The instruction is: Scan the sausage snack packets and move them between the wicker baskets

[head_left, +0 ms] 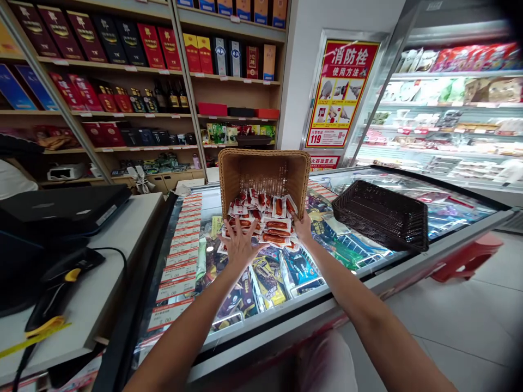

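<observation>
A tan wicker basket point(265, 155) is tilted on the glass top of a chest freezer, its opening facing me. Inside its lower part and along the near edge lie several small clear-and-white packs of sausages point(277, 225). My left hand point(240, 244) is spread against the packs at the left, fingers apart and pointing away from me. At the basket's lower right edge, my right hand point(302, 227) grips the rim; its fingertips are partly hidden. To the right, a dark brown woven basket point(379, 218) rests on the freezer glass.
Under the chest freezer's point(281, 313) glass are colourful packets; price labels point(178, 253) line its left side. A counter at left holds a barcode scanner point(55, 294). A red stool point(468, 256) stands beyond the freezer. Shelves with boxes point(108, 41) and a lit refrigerated display point(453, 114) stand behind.
</observation>
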{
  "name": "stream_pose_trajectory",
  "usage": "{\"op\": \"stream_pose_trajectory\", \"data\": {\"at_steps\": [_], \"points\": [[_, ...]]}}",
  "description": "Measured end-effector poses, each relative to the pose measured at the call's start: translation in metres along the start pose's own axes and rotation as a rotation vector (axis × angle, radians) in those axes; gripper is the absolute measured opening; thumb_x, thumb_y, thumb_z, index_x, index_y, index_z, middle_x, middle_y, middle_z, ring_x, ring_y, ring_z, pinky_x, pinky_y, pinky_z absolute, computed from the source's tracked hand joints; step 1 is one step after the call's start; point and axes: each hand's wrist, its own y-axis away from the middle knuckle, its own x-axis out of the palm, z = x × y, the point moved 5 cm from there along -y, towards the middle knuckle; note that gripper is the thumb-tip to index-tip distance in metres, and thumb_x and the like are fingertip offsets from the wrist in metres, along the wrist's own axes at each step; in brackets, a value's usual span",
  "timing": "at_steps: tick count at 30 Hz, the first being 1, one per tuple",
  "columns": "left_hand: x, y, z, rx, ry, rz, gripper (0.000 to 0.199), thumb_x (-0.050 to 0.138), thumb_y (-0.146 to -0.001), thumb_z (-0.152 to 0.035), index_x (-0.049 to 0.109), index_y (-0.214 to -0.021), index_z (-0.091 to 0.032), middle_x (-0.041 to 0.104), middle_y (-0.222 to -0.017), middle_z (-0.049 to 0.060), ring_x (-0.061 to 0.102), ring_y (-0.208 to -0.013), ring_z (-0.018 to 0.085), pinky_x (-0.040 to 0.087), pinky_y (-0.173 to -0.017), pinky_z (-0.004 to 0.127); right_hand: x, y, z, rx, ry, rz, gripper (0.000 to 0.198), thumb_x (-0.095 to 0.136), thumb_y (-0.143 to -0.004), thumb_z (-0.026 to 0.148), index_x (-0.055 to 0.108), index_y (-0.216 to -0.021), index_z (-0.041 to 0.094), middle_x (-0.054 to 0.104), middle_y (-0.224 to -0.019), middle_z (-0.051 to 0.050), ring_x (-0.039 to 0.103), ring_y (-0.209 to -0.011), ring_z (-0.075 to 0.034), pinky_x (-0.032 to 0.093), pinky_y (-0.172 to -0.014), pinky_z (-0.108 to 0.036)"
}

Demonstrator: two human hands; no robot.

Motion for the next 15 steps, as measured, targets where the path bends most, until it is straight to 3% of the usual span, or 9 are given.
{"op": "stream_pose_trajectory", "data": {"at_steps": [6, 15], "points": [[-0.011, -0.004, 0.042, -0.064, -0.044, -0.005, 0.1, 0.052, -0.077, -0.089, 0.03, -0.163, -0.041, 0.013, -0.175, 0.009, -0.006, -0.156, 0.053, 0.007, -0.115, 0.082, 0.047, 0.001, 0.008, -0.012, 0.034, 0.007, 0.054, 0.048, -0.092, 0.046, 0.055, -0.137, 0.017, 0.072, -0.123, -0.014, 0.066, -0.117, -0.027, 0.053, -0.103, -0.045], [-0.029, -0.015, 0.126, -0.155, -0.097, -0.071, 0.1, 0.052, -0.078, -0.088, 0.036, -0.162, -0.038, 0.016, -0.174, 0.013, -0.004, -0.155, 0.055, 0.015, -0.116, 0.079, 0.155, -0.008, 0.027, -0.067, 0.082, 0.157, 0.048, 0.048, -0.093, 0.037, 0.054, -0.137, 0.02, 0.072, -0.122, -0.012, 0.065, -0.117, -0.029, 0.051, -0.103, -0.047]]}}
